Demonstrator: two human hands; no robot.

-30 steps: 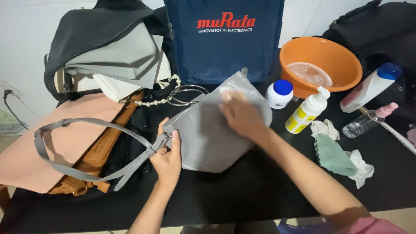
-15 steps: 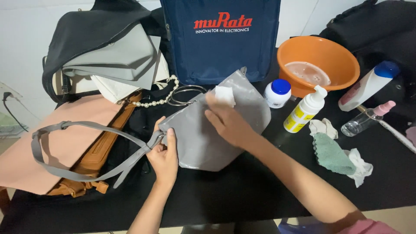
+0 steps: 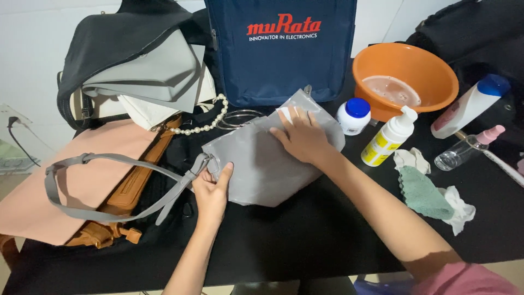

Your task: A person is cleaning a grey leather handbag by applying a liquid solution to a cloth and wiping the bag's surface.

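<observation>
On the black tabletop (image 3: pixel 305 240), a grey bag (image 3: pixel 262 164) lies flat between the hands. The left hand (image 3: pixel 212 188) pinches its lower-left corner by the strap (image 3: pixel 109 164); the right hand (image 3: pixel 300 136) presses a white wipe (image 3: pixel 284 113) against its upper part, fingers spread.

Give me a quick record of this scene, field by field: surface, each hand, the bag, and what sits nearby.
Surface: black table
Left hand: grips grey bag at its strap end
Right hand: pressed flat on bag, white wipe under the fingers
Bag strap: loops left over pink bag
Nearby right: orange basin, yellow pump bottle, green cloth
</observation>
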